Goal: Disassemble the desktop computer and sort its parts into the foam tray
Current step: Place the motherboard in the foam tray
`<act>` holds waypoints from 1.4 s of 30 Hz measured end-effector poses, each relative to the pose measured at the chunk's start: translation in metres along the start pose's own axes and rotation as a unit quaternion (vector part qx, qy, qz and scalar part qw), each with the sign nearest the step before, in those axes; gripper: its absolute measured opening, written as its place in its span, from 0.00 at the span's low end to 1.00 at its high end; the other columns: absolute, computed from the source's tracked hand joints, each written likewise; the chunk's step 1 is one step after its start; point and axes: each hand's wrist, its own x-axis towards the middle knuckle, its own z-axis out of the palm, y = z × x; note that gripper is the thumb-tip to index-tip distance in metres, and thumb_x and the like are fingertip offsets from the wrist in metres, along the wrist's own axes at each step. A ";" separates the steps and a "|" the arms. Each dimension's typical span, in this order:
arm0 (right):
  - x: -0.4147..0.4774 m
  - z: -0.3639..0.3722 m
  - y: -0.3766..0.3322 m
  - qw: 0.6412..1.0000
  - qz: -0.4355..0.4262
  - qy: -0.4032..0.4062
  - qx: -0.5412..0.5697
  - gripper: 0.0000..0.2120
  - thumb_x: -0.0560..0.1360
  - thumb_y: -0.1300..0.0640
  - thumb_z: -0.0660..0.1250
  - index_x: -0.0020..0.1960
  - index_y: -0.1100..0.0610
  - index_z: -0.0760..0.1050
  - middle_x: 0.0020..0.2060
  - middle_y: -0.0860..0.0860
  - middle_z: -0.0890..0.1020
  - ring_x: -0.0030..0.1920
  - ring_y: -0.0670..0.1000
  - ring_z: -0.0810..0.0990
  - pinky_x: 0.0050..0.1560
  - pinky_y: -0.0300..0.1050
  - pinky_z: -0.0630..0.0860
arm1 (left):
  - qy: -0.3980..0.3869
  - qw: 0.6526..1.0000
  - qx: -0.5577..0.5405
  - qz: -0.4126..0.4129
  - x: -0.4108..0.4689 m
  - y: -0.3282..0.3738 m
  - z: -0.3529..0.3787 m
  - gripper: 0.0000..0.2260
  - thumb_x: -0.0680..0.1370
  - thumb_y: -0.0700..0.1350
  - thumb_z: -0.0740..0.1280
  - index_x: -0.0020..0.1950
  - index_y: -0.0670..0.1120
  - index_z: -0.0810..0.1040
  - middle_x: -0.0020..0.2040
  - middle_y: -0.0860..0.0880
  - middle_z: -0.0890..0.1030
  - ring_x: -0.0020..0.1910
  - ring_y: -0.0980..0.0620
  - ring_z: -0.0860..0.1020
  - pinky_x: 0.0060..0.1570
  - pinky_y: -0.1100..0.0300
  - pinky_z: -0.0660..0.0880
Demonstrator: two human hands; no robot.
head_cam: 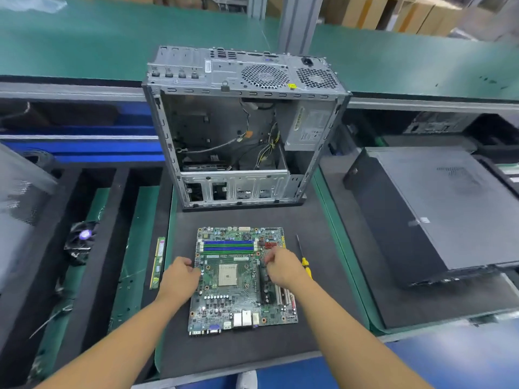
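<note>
A green motherboard point(233, 299) lies flat on the black mat in front of me. My left hand point(179, 276) holds its left edge with curled fingers. My right hand point(280, 266) is over the board's right side, fingers curled down onto it near the red heatsink; what they grip is hidden. Behind the board stands the opened silver computer case point(241, 127), with loose cables and the power supply point(309, 127) still inside. The black foam tray point(123, 209) sits to the left, holding a cooling fan point(80, 242) and a RAM stick point(157, 262).
A yellow-handled screwdriver point(304, 261) lies just right of the board. A black side panel point(438, 211) rests on the right of the mat. Green bench surface point(112, 37) and a metal post point(297, 21) lie behind the case.
</note>
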 end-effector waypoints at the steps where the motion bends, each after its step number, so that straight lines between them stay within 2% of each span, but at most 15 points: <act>1: 0.001 0.000 0.006 0.999 0.005 0.020 -0.039 0.12 0.78 0.62 0.59 0.60 0.56 0.74 0.60 0.57 0.73 0.57 0.59 0.75 0.61 0.49 0.73 | 0.008 1.000 0.001 -0.012 -0.001 0.001 0.003 0.18 0.80 0.44 0.64 0.69 0.42 0.72 0.55 0.47 0.79 0.47 0.51 0.76 0.46 0.57 0.71; 3: 0.001 -0.001 0.014 0.995 0.017 0.062 -0.080 0.15 0.79 0.58 0.62 0.65 0.57 0.70 0.65 0.59 0.67 0.64 0.61 0.68 0.66 0.51 0.68 | 0.024 0.999 0.003 -0.031 -0.002 0.003 0.010 0.18 0.80 0.44 0.64 0.69 0.42 0.73 0.53 0.46 0.80 0.42 0.52 0.75 0.41 0.59 0.69; 7: 0.002 -0.003 0.021 0.994 -0.010 0.073 -0.085 0.16 0.79 0.57 0.62 0.66 0.58 0.70 0.64 0.59 0.69 0.65 0.60 0.69 0.64 0.51 0.69 | 0.032 0.995 -0.059 -0.078 0.001 0.001 0.012 0.17 0.79 0.44 0.67 0.68 0.42 0.76 0.60 0.43 0.80 0.52 0.45 0.77 0.56 0.53 0.76; 9: 0.001 0.000 0.022 0.992 -0.027 0.068 -0.100 0.15 0.80 0.56 0.61 0.65 0.57 0.71 0.63 0.58 0.70 0.63 0.59 0.71 0.62 0.51 0.70 | 0.026 0.989 -0.107 -0.100 0.004 -0.002 0.009 0.15 0.79 0.44 0.68 0.65 0.43 0.78 0.59 0.44 0.80 0.56 0.42 0.78 0.57 0.48 0.78; 13: 0.002 0.006 0.018 0.987 0.014 0.081 -0.140 0.19 0.79 0.51 0.62 0.67 0.58 0.66 0.65 0.59 0.67 0.64 0.60 0.68 0.64 0.53 0.69 | -0.003 0.965 -0.219 -0.144 0.006 -0.005 0.003 0.09 0.81 0.40 0.67 0.61 0.43 0.80 0.55 0.44 0.80 0.51 0.45 0.77 0.43 0.52 0.79; 18: 0.008 0.001 0.005 0.992 0.109 0.056 0.005 0.25 0.78 0.53 0.64 0.71 0.61 0.60 0.68 0.61 0.65 0.67 0.62 0.67 0.64 0.53 0.68 | -0.040 0.935 -0.305 -0.178 0.003 0.000 -0.006 0.06 0.80 0.40 0.68 0.56 0.43 0.80 0.50 0.45 0.80 0.45 0.47 0.76 0.37 0.55 0.75; 22: 0.013 -0.005 0.000 0.984 0.157 0.057 0.066 0.25 0.78 0.54 0.63 0.71 0.62 0.61 0.68 0.61 0.67 0.66 0.63 0.70 0.63 0.53 0.70 | -0.084 0.930 -0.321 -0.158 -0.002 0.003 -0.019 0.06 0.79 0.40 0.69 0.55 0.43 0.81 0.45 0.46 0.79 0.40 0.49 0.75 0.34 0.55 0.76; 25: 0.016 -0.007 -0.004 0.980 0.175 0.053 0.083 0.25 0.77 0.56 0.63 0.71 0.63 0.62 0.68 0.62 0.68 0.65 0.63 0.71 0.65 0.53 0.71 | -0.087 0.941 -0.304 -0.116 -0.005 0.008 -0.028 0.05 0.79 0.41 0.69 0.54 0.44 0.82 0.47 0.45 0.80 0.42 0.48 0.76 0.33 0.56 0.78; 28: 0.015 -0.007 -0.012 0.979 0.191 0.048 0.052 0.25 0.78 0.53 0.63 0.71 0.62 0.63 0.69 0.62 0.67 0.66 0.63 0.69 0.67 0.53 0.69 | -0.034 0.967 -0.247 -0.044 -0.006 0.015 -0.032 0.05 0.80 0.44 0.69 0.53 0.45 0.83 0.50 0.48 0.82 0.47 0.50 0.79 0.44 0.51 0.82; 31: 0.008 -0.003 -0.030 0.982 0.078 0.171 0.017 0.20 0.77 0.56 0.64 0.67 0.58 0.67 0.65 0.60 0.68 0.64 0.62 0.68 0.61 0.52 0.68 | 0.018 0.980 -0.197 -0.005 -0.006 0.019 -0.036 0.06 0.79 0.45 0.69 0.52 0.47 0.84 0.50 0.52 0.82 0.50 0.53 0.79 0.53 0.49 0.80; 33: 0.002 -0.002 -0.055 0.963 -0.106 0.246 0.003 0.16 0.78 0.60 0.64 0.65 0.55 0.72 0.62 0.56 0.71 0.62 0.58 0.68 0.59 0.49 0.66 | 0.021 0.980 -0.199 0.000 -0.008 0.023 -0.041 0.04 0.78 0.45 0.69 0.47 0.48 0.84 0.47 0.50 0.83 0.46 0.51 0.79 0.42 0.52 0.82; 35: -0.001 -0.003 -0.086 0.927 -0.303 0.211 -0.068 0.16 0.79 0.62 0.62 0.64 0.52 0.76 0.61 0.51 0.73 0.62 0.55 0.68 0.61 0.48 0.66 | 0.010 0.976 -0.216 0.000 -0.013 0.027 -0.045 0.05 0.78 0.43 0.70 0.44 0.47 0.84 0.42 0.46 0.83 0.40 0.50 0.79 0.31 0.56 0.80; 37: -0.002 -0.006 -0.116 0.871 -0.433 0.142 -0.182 0.18 0.79 0.63 0.63 0.64 0.48 0.77 0.63 0.47 0.74 0.63 0.54 0.66 0.63 0.51 0.66 | 0.006 0.972 -0.237 0.001 -0.017 0.031 -0.047 0.06 0.77 0.42 0.70 0.42 0.46 0.85 0.39 0.45 0.81 0.36 0.50 0.77 0.28 0.58 0.78; 40: 0.000 -0.009 -0.150 0.799 -0.488 0.081 -0.343 0.20 0.76 0.63 0.67 0.62 0.43 0.78 0.68 0.44 0.71 0.66 0.54 0.63 0.62 0.52 0.61 | 0.010 0.967 -0.253 0.007 -0.025 0.039 -0.048 0.05 0.76 0.41 0.70 0.41 0.43 0.84 0.36 0.46 0.79 0.35 0.51 0.76 0.26 0.60 0.77; 42: 0.001 -0.011 -0.162 0.756 -0.502 0.067 -0.415 0.14 0.75 0.60 0.69 0.53 0.43 0.80 0.65 0.41 0.73 0.64 0.53 0.65 0.59 0.49 0.59 | 0.009 0.966 -0.257 0.010 -0.031 0.043 -0.049 0.05 0.76 0.40 0.70 0.41 0.41 0.84 0.35 0.46 0.77 0.35 0.51 0.75 0.26 0.59 0.78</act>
